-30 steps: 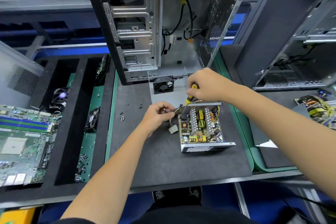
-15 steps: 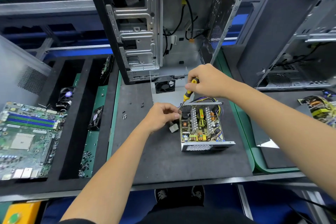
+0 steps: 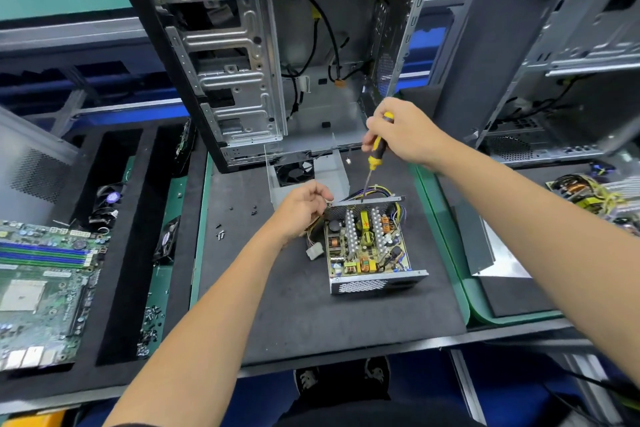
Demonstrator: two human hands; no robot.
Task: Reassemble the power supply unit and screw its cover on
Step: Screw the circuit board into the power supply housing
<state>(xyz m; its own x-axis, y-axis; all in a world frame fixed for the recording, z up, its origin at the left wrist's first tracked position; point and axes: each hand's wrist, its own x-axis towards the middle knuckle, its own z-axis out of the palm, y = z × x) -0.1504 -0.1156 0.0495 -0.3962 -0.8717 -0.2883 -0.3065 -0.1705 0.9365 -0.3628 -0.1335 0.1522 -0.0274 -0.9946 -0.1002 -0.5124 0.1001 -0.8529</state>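
Note:
The open power supply unit point(image 3: 370, 246) lies on the black foam mat, its circuit board and heat sinks showing. Its metal cover with a fan point(image 3: 304, 173) lies just behind it. My right hand point(image 3: 405, 130) grips a yellow and black screwdriver point(image 3: 375, 152), raised above the unit's far edge with the tip pointing down at the bundle of wires point(image 3: 377, 191). At the unit's far left corner my left hand point(image 3: 301, 208) is curled around the cable bundle there. A white connector point(image 3: 313, 250) lies beside the unit.
An empty computer case point(image 3: 277, 62) stands upright behind the mat. Loose black screws point(image 3: 242, 215) lie left of the cover. A motherboard point(image 3: 45, 284) sits at far left, with fans in foam slots. Another case point(image 3: 561, 80) and a second board with coils point(image 3: 595, 194) are at right.
My right hand has lifted the screwdriver up and to the right, away from the unit's far left corner. The left hand stays at that corner.

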